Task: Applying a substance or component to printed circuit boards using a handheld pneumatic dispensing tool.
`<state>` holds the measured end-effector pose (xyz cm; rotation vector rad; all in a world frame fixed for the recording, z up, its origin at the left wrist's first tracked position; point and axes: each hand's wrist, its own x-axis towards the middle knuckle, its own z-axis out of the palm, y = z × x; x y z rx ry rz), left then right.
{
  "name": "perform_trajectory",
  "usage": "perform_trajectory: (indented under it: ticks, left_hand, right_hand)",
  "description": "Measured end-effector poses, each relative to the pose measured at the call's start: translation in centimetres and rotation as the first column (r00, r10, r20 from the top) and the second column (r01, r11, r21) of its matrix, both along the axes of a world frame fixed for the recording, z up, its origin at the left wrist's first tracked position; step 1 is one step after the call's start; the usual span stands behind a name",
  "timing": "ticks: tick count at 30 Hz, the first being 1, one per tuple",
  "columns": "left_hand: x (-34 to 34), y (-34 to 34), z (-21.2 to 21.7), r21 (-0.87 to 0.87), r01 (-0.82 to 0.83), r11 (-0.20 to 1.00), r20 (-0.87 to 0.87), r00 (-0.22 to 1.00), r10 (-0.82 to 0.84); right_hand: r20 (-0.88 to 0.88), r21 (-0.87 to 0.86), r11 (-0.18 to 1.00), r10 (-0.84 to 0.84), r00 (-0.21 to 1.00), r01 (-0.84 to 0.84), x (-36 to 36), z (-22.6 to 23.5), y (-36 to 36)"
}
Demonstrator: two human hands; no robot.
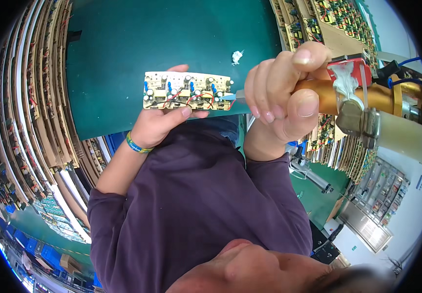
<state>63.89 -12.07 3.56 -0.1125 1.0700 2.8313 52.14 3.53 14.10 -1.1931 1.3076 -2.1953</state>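
Note:
A cream circuit board (pixel 199 80) carries several capacitors, blue parts and red and black wires. My left hand (pixel 157 126) grips it by its left half, the thumb on the near edge and fingertips showing past the far edge. My right hand (pixel 282 90) is closed round a gold-coloured glue dispensing gun (pixel 384 99). Its pale blue nozzle (pixel 228 97) points left, with the tip at the board's right end; whether it touches a part I cannot tell. White paste (pixel 346 80) is smeared over the gun's red block (pixel 365 68).
Below the board lies a green work table (pixel 123 44) with a white blob of paste (pixel 237 57) on it. Stacked sheets of circuit boards rise on the left (pixel 40 93) and at the far right (pixel 340 19). Blue hoses (pixel 410 61) run from the gun's right side.

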Motion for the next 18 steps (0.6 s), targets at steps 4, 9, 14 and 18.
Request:
perform_trajectory:
  ticks: [4, 9, 14, 18]
  left_hand:
    - [-0.13, -0.01, 0.05, 0.0, -0.004, 1.0, -0.005, 1.0, 0.004]
    - [-0.1, -0.11, -0.13, -0.096, -0.046, 0.994, 0.018, 0.999, 0.048]
    - [-0.24, -0.37, 0.18, -0.07, -0.064, 0.995, 0.05, 0.996, 0.067]
    - [-0.3, -0.48, 0.18, -0.049, -0.07, 0.996, 0.052, 0.996, 0.073]
  right_hand:
    - [-0.011, -0.002, 1.0, -0.013, 1.0, 0.013, 0.0, 0.15, -0.01]
    - [-0.026, 0.044, 0.998, -0.04, 0.999, 0.041, -0.06, 0.27, 0.38]
    - [-0.018, 0.044, 0.997, -0.059, 0.998, 0.06, -0.03, 0.2, 0.4]
    - [-0.007, 0.018, 0.999, -0.035, 0.999, 0.035, -0.2, -0.11, 0.36]
